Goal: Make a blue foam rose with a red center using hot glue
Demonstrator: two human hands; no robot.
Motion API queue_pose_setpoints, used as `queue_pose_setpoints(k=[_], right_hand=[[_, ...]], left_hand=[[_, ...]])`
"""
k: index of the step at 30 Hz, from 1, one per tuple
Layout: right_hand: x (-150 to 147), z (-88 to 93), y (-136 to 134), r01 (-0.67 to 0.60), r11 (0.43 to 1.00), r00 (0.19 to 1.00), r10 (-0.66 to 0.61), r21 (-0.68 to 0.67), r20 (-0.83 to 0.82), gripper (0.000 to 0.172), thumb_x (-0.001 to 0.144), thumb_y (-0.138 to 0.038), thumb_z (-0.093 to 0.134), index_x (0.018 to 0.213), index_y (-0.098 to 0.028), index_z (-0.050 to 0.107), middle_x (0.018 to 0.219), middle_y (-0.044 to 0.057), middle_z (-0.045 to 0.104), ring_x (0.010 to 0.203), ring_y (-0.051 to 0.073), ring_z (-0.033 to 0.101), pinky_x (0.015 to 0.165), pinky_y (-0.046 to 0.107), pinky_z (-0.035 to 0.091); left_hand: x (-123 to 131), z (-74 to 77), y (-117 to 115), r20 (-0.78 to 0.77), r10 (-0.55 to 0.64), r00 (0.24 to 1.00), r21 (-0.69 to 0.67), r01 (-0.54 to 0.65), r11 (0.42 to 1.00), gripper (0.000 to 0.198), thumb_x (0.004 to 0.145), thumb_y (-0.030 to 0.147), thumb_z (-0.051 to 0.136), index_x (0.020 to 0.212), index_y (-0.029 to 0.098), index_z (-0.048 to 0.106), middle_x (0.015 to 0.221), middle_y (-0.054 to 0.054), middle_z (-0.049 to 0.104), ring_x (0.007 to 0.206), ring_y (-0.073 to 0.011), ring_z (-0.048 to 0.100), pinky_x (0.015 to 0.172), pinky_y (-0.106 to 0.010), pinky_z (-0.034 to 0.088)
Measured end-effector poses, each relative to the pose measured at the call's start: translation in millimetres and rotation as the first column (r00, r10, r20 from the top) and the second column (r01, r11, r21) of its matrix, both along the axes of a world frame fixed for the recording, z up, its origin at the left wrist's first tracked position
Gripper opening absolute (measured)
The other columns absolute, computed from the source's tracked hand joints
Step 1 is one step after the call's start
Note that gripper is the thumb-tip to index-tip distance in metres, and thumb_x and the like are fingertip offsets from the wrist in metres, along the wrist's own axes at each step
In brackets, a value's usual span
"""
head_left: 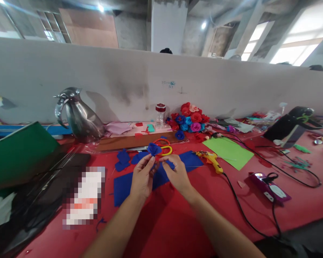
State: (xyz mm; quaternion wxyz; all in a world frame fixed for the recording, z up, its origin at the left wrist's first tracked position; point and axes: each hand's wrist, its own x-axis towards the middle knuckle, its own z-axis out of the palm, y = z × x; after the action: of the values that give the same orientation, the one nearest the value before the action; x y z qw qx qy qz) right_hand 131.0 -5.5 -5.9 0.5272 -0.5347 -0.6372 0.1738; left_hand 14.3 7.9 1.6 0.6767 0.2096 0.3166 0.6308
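Between the thumb and fingers of my left hand (144, 172) is a small blue flower (154, 148), held upright by its base. My right hand (176, 173) is close beside it, thumb and forefinger pinched together; whatever lies between them is too small to make out. Beneath both hands stretches a blue sheet (123, 186) on the red table. Cut blue petals (122, 160) lie to the left of the flower. Just behind it are scissors (166, 150) with yellow and red handles, partly hidden by the flower.
A yellow glue gun (211, 159) lies on the right, its cord running to a purple power strip (270, 188). Behind stand a steel jug (79, 114), a glass jar (160, 116) and a heap of colourful flowers (196, 117). A green sheet (231, 152) lies near the glue gun.
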Motion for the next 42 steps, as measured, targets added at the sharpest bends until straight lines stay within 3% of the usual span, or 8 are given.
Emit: queue_pose_setpoints(k=[6,11,20,29,31,36,42], right_hand=[[-1,-15.9,5,-0.162,0.975,0.91,0.088,-0.15,-0.405,0.017,0.079,-0.032,0.062,0.089,-0.021,0.069,0.092,0.005,0.071,0.089,0.02,0.061,0.084,0.033,0.044],[3,-13.1,7,-0.291,0.933,0.784,0.107,-0.21,-0.611,0.014,0.074,-0.033,0.065,0.076,-0.019,0.068,0.075,0.0,0.066,0.074,0.016,0.057,0.074,0.029,0.043],[5,-1.2,3,-0.454,0.873,0.632,0.174,-0.179,-0.755,0.013,0.071,-0.033,0.068,0.067,-0.021,0.065,0.068,-0.002,0.059,0.07,0.014,0.051,0.072,0.028,0.041],[-3,-7.5,3,-0.436,0.889,0.526,0.125,-0.141,-0.841,0.016,0.067,-0.034,0.074,0.069,-0.022,0.064,0.071,-0.003,0.058,0.072,0.012,0.05,0.074,0.027,0.039],[-3,-8.1,3,-0.431,0.89,0.543,0.125,-0.149,-0.83,0.017,0.067,-0.035,0.074,0.069,-0.021,0.063,0.072,-0.003,0.059,0.073,0.013,0.051,0.074,0.027,0.04],[-3,-8.5,2,-0.337,0.926,0.684,0.118,-0.168,-0.72,0.018,0.07,-0.036,0.071,0.072,-0.021,0.062,0.072,-0.001,0.06,0.07,0.014,0.052,0.071,0.028,0.04],[1,-5.5,1,-0.272,0.952,0.768,0.125,-0.143,-0.628,0.017,0.075,-0.038,0.066,0.075,-0.021,0.061,0.074,0.0,0.06,0.071,0.015,0.052,0.071,0.029,0.041]], left_hand=[[9,-4.1,-5,-0.026,-0.049,0.998,-0.007,0.049,0.999,0.033,0.047,0.02,0.088,0.074,0.018,0.07,0.074,0.002,0.072,0.071,-0.0117,0.066,0.073,-0.025,0.051],[15,-9.6,-9,-0.061,-0.094,0.994,-0.015,0.094,0.995,0.033,0.051,0.023,0.087,0.08,0.019,0.071,0.079,0.001,0.074,0.075,-0.012,0.067,0.078,-0.027,0.051],[15,-5.3,-12,-0.052,-0.087,0.995,-0.095,0.082,0.992,0.028,0.048,0.017,0.087,0.073,0.02,0.073,0.078,0.0,0.074,0.079,-0.0142,0.068,0.086,-0.031,0.052],[14,-3.3,-13,-0.139,-0.069,0.988,-0.049,0.062,0.997,0.02,0.054,0.018,0.084,0.072,0.019,0.075,0.084,-0.002,0.071,0.087,-0.016,0.065,0.091,-0.032,0.05],[14,-3.8,-13,-0.143,-0.096,0.985,-0.056,0.089,0.995,0.019,0.054,0.02,0.085,0.07,0.019,0.075,0.084,-0.002,0.071,0.087,-0.0168,0.065,0.09,-0.034,0.05],[14,-11.2,-12,-0.184,-0.106,0.977,-0.051,0.098,0.994,0.023,0.054,0.025,0.085,0.074,0.02,0.076,0.087,-0.002,0.07,0.089,-0.0165,0.062,0.091,-0.034,0.048],[6,-13.3,-6,-0.284,-0.069,0.956,0.0,0.072,0.997,0.025,0.054,0.019,0.083,0.078,0.022,0.077,0.096,-0.001,0.069,0.093,-0.0139,0.059,0.091,-0.027,0.043]])
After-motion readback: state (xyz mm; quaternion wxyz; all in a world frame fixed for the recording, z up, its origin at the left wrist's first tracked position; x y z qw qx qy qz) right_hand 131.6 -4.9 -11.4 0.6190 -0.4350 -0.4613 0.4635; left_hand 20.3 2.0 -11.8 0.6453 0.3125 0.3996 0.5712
